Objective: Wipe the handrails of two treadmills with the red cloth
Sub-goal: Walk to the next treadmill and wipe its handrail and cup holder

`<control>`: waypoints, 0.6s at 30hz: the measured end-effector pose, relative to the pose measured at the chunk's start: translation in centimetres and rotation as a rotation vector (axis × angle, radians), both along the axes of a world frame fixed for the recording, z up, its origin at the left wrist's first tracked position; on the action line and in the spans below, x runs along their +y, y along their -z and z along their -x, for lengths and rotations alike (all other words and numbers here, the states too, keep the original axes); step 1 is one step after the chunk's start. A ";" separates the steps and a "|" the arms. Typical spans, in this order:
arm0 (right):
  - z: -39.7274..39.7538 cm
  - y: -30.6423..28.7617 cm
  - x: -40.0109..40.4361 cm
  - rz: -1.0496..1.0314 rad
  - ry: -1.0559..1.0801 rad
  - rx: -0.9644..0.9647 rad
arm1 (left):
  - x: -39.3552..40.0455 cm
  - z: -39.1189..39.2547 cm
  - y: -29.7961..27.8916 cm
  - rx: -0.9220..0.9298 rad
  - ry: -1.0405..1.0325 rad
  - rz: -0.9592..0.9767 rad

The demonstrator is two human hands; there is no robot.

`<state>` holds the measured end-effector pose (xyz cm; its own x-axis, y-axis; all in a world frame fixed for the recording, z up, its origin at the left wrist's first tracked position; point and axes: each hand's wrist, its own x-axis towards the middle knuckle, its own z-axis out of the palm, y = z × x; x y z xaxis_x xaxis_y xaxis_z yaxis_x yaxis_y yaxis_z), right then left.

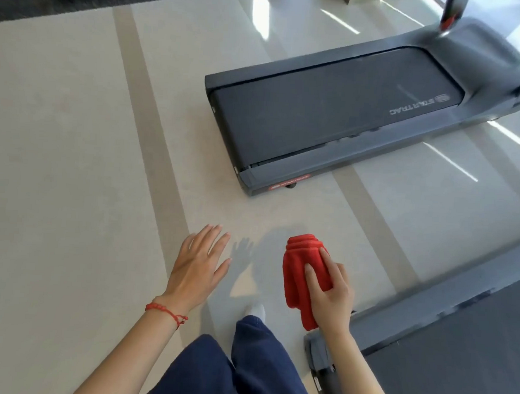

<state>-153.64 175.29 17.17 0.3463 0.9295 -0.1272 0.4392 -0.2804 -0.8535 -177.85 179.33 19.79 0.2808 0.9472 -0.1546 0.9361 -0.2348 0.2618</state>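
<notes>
Here the far dark grey treadmill (333, 119) shows only its flat rubber belt and two black uprights cut off at the top, so its handrails are out of view. The near grey treadmill (445, 327) at your right is also cropped, maybe only its rear corner. Your right hand (329, 289) grips the folded red terry cloth (301, 272), fingers closed over it, above the pale smooth floor (57, 154). Your left hand (198, 266) is spread open, holding nothing.

In my right hand (332, 289) I see the red cloth (304, 275) — soft, ribbed terry. Ahead, the treadmill (334, 110) belt looks matt rubber — floor (74, 124) smooth, faintly glossy.
</notes>
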 end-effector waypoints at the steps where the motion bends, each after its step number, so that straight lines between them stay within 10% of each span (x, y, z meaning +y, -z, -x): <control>1: -0.5 -0.2 1.0 -0.007 0.009 -0.005 | 1.2 -0.6 -0.1 0.001 0.012 -0.006; 18: -6.1 -1.0 8.3 -0.018 0.553 -0.068 | 20.1 -11.9 -0.5 -0.035 0.566 -0.075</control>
